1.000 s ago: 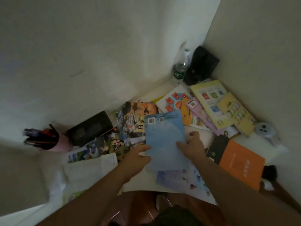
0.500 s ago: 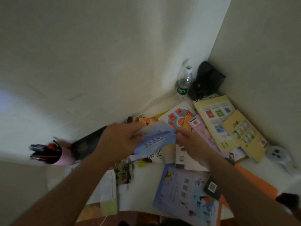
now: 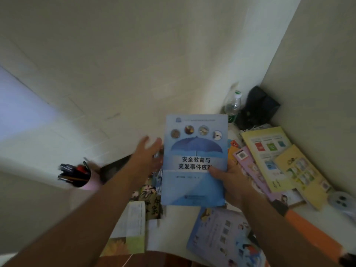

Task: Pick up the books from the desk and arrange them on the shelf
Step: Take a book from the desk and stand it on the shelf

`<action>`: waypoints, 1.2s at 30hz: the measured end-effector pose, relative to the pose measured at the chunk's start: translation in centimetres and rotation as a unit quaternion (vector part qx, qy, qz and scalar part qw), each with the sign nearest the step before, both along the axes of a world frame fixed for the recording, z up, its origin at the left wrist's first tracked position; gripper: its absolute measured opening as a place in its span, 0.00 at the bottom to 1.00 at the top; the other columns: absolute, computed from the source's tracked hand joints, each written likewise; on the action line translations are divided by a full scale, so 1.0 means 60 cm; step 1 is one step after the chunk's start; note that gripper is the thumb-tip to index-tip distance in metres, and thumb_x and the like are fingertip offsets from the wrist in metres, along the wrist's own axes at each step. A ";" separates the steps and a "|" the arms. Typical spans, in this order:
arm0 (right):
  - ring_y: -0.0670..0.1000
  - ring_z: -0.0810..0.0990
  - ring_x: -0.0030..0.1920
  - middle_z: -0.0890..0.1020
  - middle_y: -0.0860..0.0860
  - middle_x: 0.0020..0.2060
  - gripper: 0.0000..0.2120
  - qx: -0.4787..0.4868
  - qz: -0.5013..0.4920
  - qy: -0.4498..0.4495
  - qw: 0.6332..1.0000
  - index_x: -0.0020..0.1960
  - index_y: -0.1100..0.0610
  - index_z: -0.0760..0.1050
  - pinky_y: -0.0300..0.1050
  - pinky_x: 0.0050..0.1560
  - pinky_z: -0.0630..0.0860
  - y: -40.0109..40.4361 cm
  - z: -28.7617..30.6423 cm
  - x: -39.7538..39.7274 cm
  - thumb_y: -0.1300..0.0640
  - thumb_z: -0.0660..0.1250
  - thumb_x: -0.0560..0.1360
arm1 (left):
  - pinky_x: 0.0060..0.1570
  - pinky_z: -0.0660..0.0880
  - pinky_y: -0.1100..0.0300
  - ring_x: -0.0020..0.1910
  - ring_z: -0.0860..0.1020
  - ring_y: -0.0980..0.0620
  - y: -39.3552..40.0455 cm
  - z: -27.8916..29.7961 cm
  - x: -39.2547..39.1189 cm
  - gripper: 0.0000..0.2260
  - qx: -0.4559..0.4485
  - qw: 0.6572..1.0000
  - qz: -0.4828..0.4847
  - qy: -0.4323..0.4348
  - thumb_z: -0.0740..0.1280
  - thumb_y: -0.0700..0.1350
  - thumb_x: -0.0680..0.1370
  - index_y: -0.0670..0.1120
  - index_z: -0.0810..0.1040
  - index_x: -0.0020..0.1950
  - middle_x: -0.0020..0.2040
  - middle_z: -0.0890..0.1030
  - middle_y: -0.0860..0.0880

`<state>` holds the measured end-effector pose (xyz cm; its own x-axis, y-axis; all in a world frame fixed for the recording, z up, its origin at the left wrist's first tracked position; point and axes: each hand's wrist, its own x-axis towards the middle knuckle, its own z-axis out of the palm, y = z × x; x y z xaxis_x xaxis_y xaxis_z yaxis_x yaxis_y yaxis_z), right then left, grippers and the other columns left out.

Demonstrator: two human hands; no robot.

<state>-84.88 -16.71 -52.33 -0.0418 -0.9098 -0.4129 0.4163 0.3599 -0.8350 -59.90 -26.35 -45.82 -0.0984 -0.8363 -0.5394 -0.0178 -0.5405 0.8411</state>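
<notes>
Right hand (image 3: 229, 182) grips the blue book (image 3: 194, 160) at its right edge, thumb lying across the front cover near the title band, fingers hidden behind. The book is lifted off the tabletop (image 3: 173, 228), upright, cover facing the camera, umbrella picture and four small round photos visible.

Left hand (image 3: 148, 153) is beside the book's left edge, fingers straight and spread, holding nothing. Whether the fingertips touch the book's edge I cannot tell; that hand is motion-blurred.

Other books lie scattered on the tabletop: a yellow book (image 3: 267, 157) and a second yellow one partly over it at the right, a purple book (image 3: 248, 166) just left of those, an orange book (image 3: 308, 228) under the right forearm, a pale blue book (image 3: 225, 237) at the near edge, and a picture-covered stack below the lifted book. A pink pen cup (image 3: 81, 178) stands at the left, a water bottle (image 3: 233, 106) and a black bag (image 3: 260, 106) in the far corner.

Step in hand, as I judge it: pickup of one book, done; carry to shelf not yet begun. Most of the task remains.

No shelf is in view. The next move likely calls for turning toward the shelf and keeping the thin, floppy cover from bending, perhaps with the left hand supporting the free edge. A one-handed edge grip on a soft book risks sagging or slipping.
</notes>
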 end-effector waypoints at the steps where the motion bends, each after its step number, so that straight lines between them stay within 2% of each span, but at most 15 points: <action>1: 0.66 0.85 0.57 0.86 0.61 0.60 0.19 0.010 -0.010 -0.022 1.000 0.68 0.60 0.77 0.65 0.52 0.84 0.003 -0.005 0.003 0.63 0.70 0.77 | 0.58 0.80 0.43 0.59 0.83 0.42 0.030 -0.013 -0.006 0.28 0.073 0.995 -0.044 0.059 0.68 0.62 0.78 0.52 0.73 0.74 0.69 0.81 0.43; 2: 0.66 0.86 0.57 0.85 0.61 0.60 0.19 0.021 -0.015 -0.034 0.999 0.69 0.61 0.76 0.65 0.51 0.85 0.006 -0.008 0.006 0.65 0.70 0.78 | 0.57 0.82 0.44 0.59 0.84 0.41 0.060 -0.024 -0.012 0.24 0.119 0.986 -0.074 0.093 0.65 0.60 0.80 0.49 0.77 0.72 0.66 0.83 0.42; 4: 0.65 0.86 0.55 0.86 0.61 0.59 0.18 0.039 -0.011 -0.041 0.998 0.69 0.59 0.76 0.62 0.47 0.86 0.009 -0.016 0.010 0.66 0.68 0.80 | 0.52 0.85 0.45 0.56 0.85 0.40 0.103 -0.048 -0.019 0.17 0.155 0.978 -0.061 0.124 0.65 0.51 0.83 0.46 0.79 0.69 0.63 0.85 0.40; 6: 0.65 0.86 0.55 0.85 0.60 0.60 0.18 0.048 0.005 -0.031 0.998 0.69 0.58 0.76 0.60 0.47 0.86 0.015 -0.025 0.016 0.66 0.68 0.81 | 0.55 0.83 0.42 0.57 0.85 0.38 0.128 -0.075 -0.017 0.14 0.126 0.986 -0.050 0.099 0.68 0.44 0.83 0.45 0.79 0.69 0.63 0.84 0.39; 8: 0.65 0.86 0.56 0.85 0.61 0.61 0.19 0.054 0.021 -0.018 0.998 0.70 0.59 0.75 0.62 0.50 0.85 0.019 -0.032 0.025 0.66 0.69 0.81 | 0.55 0.83 0.40 0.58 0.85 0.38 0.141 -0.085 -0.009 0.14 0.105 0.992 -0.050 0.058 0.70 0.42 0.82 0.44 0.79 0.67 0.62 0.85 0.39; 11: 0.65 0.86 0.56 0.85 0.61 0.60 0.19 0.063 0.031 -0.009 0.998 0.70 0.58 0.75 0.65 0.53 0.84 0.021 -0.035 0.043 0.66 0.69 0.81 | 0.46 0.85 0.47 0.53 0.86 0.40 0.151 -0.086 0.008 0.12 0.098 0.994 -0.038 0.030 0.70 0.41 0.82 0.43 0.81 0.65 0.58 0.87 0.41; 17: 0.64 0.86 0.55 0.86 0.60 0.58 0.16 0.053 0.062 -0.007 0.997 0.65 0.58 0.78 0.65 0.53 0.85 0.022 -0.032 0.081 0.67 0.71 0.79 | 0.55 0.83 0.43 0.56 0.85 0.39 0.171 -0.079 0.052 0.10 0.102 0.995 -0.013 0.015 0.71 0.42 0.80 0.45 0.82 0.62 0.58 0.87 0.42; 21: 0.64 0.86 0.56 0.85 0.60 0.60 0.27 0.049 0.112 0.002 0.993 0.68 0.59 0.76 0.63 0.53 0.85 0.027 -0.044 0.121 0.65 0.78 0.71 | 0.47 0.85 0.48 0.51 0.86 0.42 0.195 -0.073 0.095 0.10 0.100 0.995 0.028 0.012 0.70 0.40 0.81 0.43 0.81 0.62 0.56 0.87 0.41; 23: 0.62 0.86 0.56 0.85 0.59 0.60 0.30 0.039 0.142 0.007 0.989 0.68 0.56 0.75 0.60 0.52 0.85 0.035 -0.046 0.153 0.64 0.81 0.69 | 0.47 0.85 0.49 0.51 0.86 0.42 0.212 -0.072 0.127 0.09 0.091 0.995 0.041 0.005 0.70 0.39 0.81 0.42 0.82 0.61 0.57 0.87 0.40; 26: 0.60 0.87 0.56 0.86 0.56 0.59 0.24 0.023 0.156 0.005 0.987 0.69 0.53 0.75 0.55 0.51 0.85 0.058 -0.044 0.216 0.66 0.75 0.75 | 0.50 0.84 0.49 0.52 0.85 0.42 0.242 -0.068 0.189 0.10 0.074 0.996 0.045 -0.006 0.70 0.39 0.81 0.41 0.81 0.62 0.57 0.87 0.40; 29: 0.58 0.87 0.54 0.87 0.55 0.57 0.21 -0.003 0.151 0.029 0.988 0.67 0.52 0.76 0.54 0.49 0.86 0.086 -0.032 0.277 0.67 0.73 0.77 | 0.51 0.84 0.49 0.52 0.86 0.44 0.271 -0.058 0.249 0.12 0.048 0.998 0.028 -0.010 0.71 0.41 0.80 0.41 0.81 0.63 0.57 0.87 0.43; 33: 0.57 0.87 0.55 0.86 0.54 0.59 0.22 -0.036 0.146 0.072 0.986 0.67 0.52 0.76 0.55 0.52 0.85 0.136 0.003 0.357 0.64 0.75 0.76 | 0.53 0.84 0.46 0.52 0.86 0.44 0.317 -0.046 0.341 0.13 0.004 1.000 0.016 0.005 0.72 0.41 0.78 0.43 0.81 0.63 0.58 0.87 0.42; 36: 0.59 0.86 0.57 0.86 0.53 0.58 0.22 -0.067 0.129 0.105 0.984 0.68 0.54 0.76 0.59 0.54 0.85 0.194 0.046 0.419 0.64 0.76 0.76 | 0.55 0.83 0.45 0.57 0.85 0.42 0.365 -0.015 0.412 0.16 -0.044 0.998 -0.030 0.030 0.73 0.38 0.78 0.45 0.81 0.65 0.61 0.86 0.43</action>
<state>-59.74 -5.07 -49.57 0.1264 -0.9471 -0.2951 0.1385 0.3114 -0.9401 -35.20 -4.45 -46.74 -0.1797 -0.8717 -0.4558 0.0034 -0.4639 0.8859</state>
